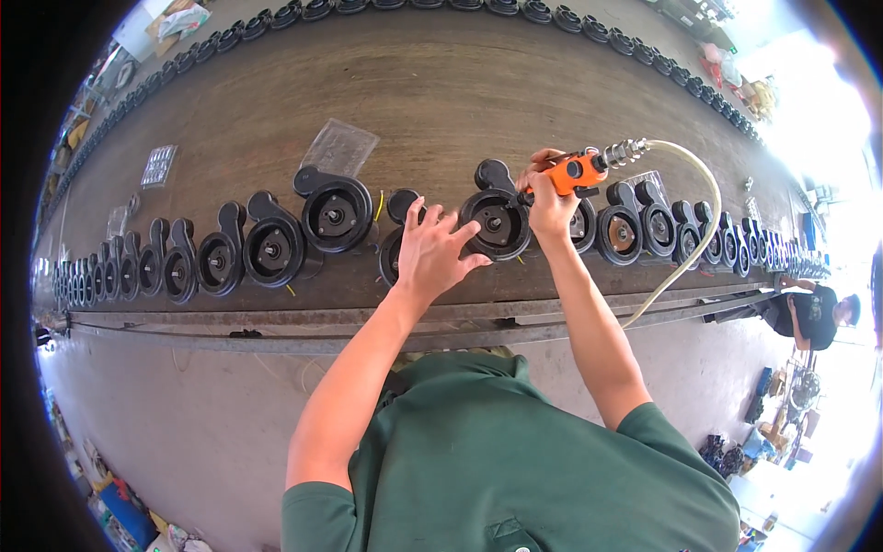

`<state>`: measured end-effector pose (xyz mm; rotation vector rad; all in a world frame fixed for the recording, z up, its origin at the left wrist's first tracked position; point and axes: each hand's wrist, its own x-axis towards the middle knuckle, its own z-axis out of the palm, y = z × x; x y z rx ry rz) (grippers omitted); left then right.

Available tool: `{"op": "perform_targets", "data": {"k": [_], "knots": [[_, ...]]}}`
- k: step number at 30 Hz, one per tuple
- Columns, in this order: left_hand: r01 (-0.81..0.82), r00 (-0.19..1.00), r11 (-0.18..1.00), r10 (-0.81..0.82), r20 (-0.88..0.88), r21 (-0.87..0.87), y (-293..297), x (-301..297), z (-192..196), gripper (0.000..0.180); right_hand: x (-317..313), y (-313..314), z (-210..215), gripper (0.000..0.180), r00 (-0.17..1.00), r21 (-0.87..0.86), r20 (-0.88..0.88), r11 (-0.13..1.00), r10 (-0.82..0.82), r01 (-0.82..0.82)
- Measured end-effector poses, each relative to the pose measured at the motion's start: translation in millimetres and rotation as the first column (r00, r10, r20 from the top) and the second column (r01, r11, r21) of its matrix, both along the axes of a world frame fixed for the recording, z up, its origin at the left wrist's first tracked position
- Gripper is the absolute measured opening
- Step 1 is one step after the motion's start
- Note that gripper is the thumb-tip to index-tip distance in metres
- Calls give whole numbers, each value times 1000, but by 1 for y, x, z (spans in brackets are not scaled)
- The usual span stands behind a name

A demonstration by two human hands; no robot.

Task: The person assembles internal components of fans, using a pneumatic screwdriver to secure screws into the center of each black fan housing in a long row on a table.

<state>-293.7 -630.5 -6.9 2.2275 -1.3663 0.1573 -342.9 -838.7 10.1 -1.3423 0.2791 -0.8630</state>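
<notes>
**Pneumatic driver at work on a long row of black housings**

A workshop with a concrete floor holds a long brown tabletop, and black round housings run in a row along its near edge from the far left to the far right, with a second row along the far edge. The right hand is clamped around an orange pneumatic screwdriver, whose pale air hose loops down over the near edge. The tool's tip points at the black housing just left of that hand, near the middle of the near edge. The left hand lies open, fingers spread, resting on that housing's lower left rim and covering part of the neighbouring housing; it grips nothing.

How far the work has come is hard to judge: the housings on either side look alike at this size, so fastened ones cannot be told from unfastened ones.

Clear plastic bags lie flat farther back on the tabletop; their contents are probably small parts, though too blurred to be sure. Another person sits off the right end.
</notes>
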Motion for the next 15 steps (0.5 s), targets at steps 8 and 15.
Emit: {"op": "perform_targets", "data": {"k": [8, 15], "knots": [[-10, 1000, 1000, 10, -4, 2, 0, -1, -2, 52, 6, 14, 3, 17, 1000, -39, -25, 999, 19, -20], [-21, 999, 997, 23, -32, 68, 0, 0, 7, 51, -2, 13, 7, 23, 1000, -32, -14, 999, 11, -12]]}}
